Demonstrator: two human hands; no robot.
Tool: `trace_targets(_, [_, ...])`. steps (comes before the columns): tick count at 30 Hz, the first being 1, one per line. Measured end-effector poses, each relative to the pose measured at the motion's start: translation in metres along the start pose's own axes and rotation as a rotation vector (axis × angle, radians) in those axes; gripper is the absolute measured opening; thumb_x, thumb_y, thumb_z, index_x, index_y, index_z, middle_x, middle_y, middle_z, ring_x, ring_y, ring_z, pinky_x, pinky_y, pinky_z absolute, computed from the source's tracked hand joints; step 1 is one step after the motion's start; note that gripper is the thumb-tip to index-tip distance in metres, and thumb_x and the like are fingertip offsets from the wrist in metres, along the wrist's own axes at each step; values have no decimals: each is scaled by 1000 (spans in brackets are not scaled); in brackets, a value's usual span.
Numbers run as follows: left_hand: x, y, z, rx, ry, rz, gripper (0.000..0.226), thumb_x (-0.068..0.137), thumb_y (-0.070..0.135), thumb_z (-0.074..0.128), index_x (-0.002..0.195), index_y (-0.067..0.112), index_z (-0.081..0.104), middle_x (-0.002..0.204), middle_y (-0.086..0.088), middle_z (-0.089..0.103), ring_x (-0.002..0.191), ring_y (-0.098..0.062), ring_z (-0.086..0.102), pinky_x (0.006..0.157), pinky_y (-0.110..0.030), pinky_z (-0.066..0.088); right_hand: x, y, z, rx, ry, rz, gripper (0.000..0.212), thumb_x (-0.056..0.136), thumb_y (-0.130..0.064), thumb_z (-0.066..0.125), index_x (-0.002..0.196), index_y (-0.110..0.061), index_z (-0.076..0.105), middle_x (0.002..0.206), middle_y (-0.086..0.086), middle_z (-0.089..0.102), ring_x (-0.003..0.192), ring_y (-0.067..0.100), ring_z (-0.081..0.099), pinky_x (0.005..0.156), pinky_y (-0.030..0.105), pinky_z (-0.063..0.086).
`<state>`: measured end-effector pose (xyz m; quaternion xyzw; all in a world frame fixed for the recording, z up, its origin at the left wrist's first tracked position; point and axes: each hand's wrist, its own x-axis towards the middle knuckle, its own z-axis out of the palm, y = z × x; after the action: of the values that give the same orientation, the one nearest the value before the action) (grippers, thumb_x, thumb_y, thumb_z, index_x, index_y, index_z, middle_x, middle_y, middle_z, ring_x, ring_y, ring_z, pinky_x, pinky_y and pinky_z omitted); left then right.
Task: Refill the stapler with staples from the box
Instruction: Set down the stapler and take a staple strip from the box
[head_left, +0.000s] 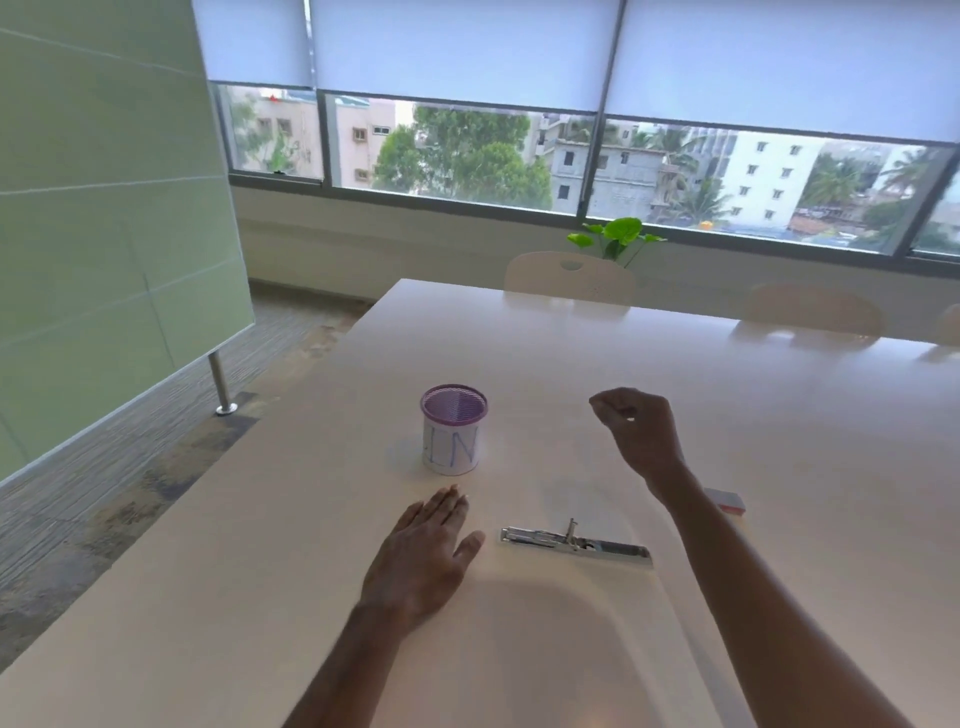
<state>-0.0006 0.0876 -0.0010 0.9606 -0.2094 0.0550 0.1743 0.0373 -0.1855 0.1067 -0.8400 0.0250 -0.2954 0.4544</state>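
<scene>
The metal stapler (574, 540) lies opened out flat on the white table (519, 364), in front of me between my two arms. My left hand (423, 556) rests flat on the table just left of the stapler, fingers straight. My right hand (639, 431) is raised above the table beyond the stapler, fingers curled with fingertips near the thumb; nothing shows between them. The small staple box (726, 503), white with a red side, sits at the right, partly hidden behind my right forearm.
A purple mesh cup (453, 428) wrapped in white paper with blue letters stands left of centre, beyond my left hand. Chairs (569, 278) line the table's far edge, with a green plant behind. A frosted partition stands at the left.
</scene>
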Motion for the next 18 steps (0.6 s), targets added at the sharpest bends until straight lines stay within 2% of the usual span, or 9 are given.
trace_targets(6, [4, -3, 2, 27, -13, -8, 60, 99, 52, 28, 152, 25, 21, 162, 11, 14, 147, 0, 7, 120, -27, 6, -28, 62, -79, -115, 264, 212, 15, 83, -1, 65, 89, -8, 77, 88, 15, 75, 74, 29, 69, 70, 37, 56])
trace_targets(10, [5, -5, 2, 6, -6, -18, 59, 98, 51, 30, 151, 25, 24, 161, 11, 17, 147, 0, 10, 120, -27, 8, -49, 94, -112, -285, 381, 277, 17, 80, 2, 62, 91, -3, 75, 95, 20, 71, 82, 35, 68, 85, 38, 51])
trace_targets(14, [5, -3, 0, -13, -7, -13, 58, 98, 49, 34, 150, 24, 28, 161, 9, 22, 147, -2, 15, 120, -28, 12, -58, 116, -122, -365, 336, 364, 24, 79, 2, 62, 101, -4, 72, 104, 20, 64, 88, 37, 65, 85, 37, 48])
trace_targets(18, [1, 0, -4, -37, 21, -43, 56, 97, 48, 40, 148, 26, 33, 159, 10, 26, 145, -5, 21, 118, -28, 16, -60, 131, -121, -417, 174, 393, 35, 80, -4, 65, 115, -6, 68, 114, 19, 61, 96, 36, 64, 89, 38, 49])
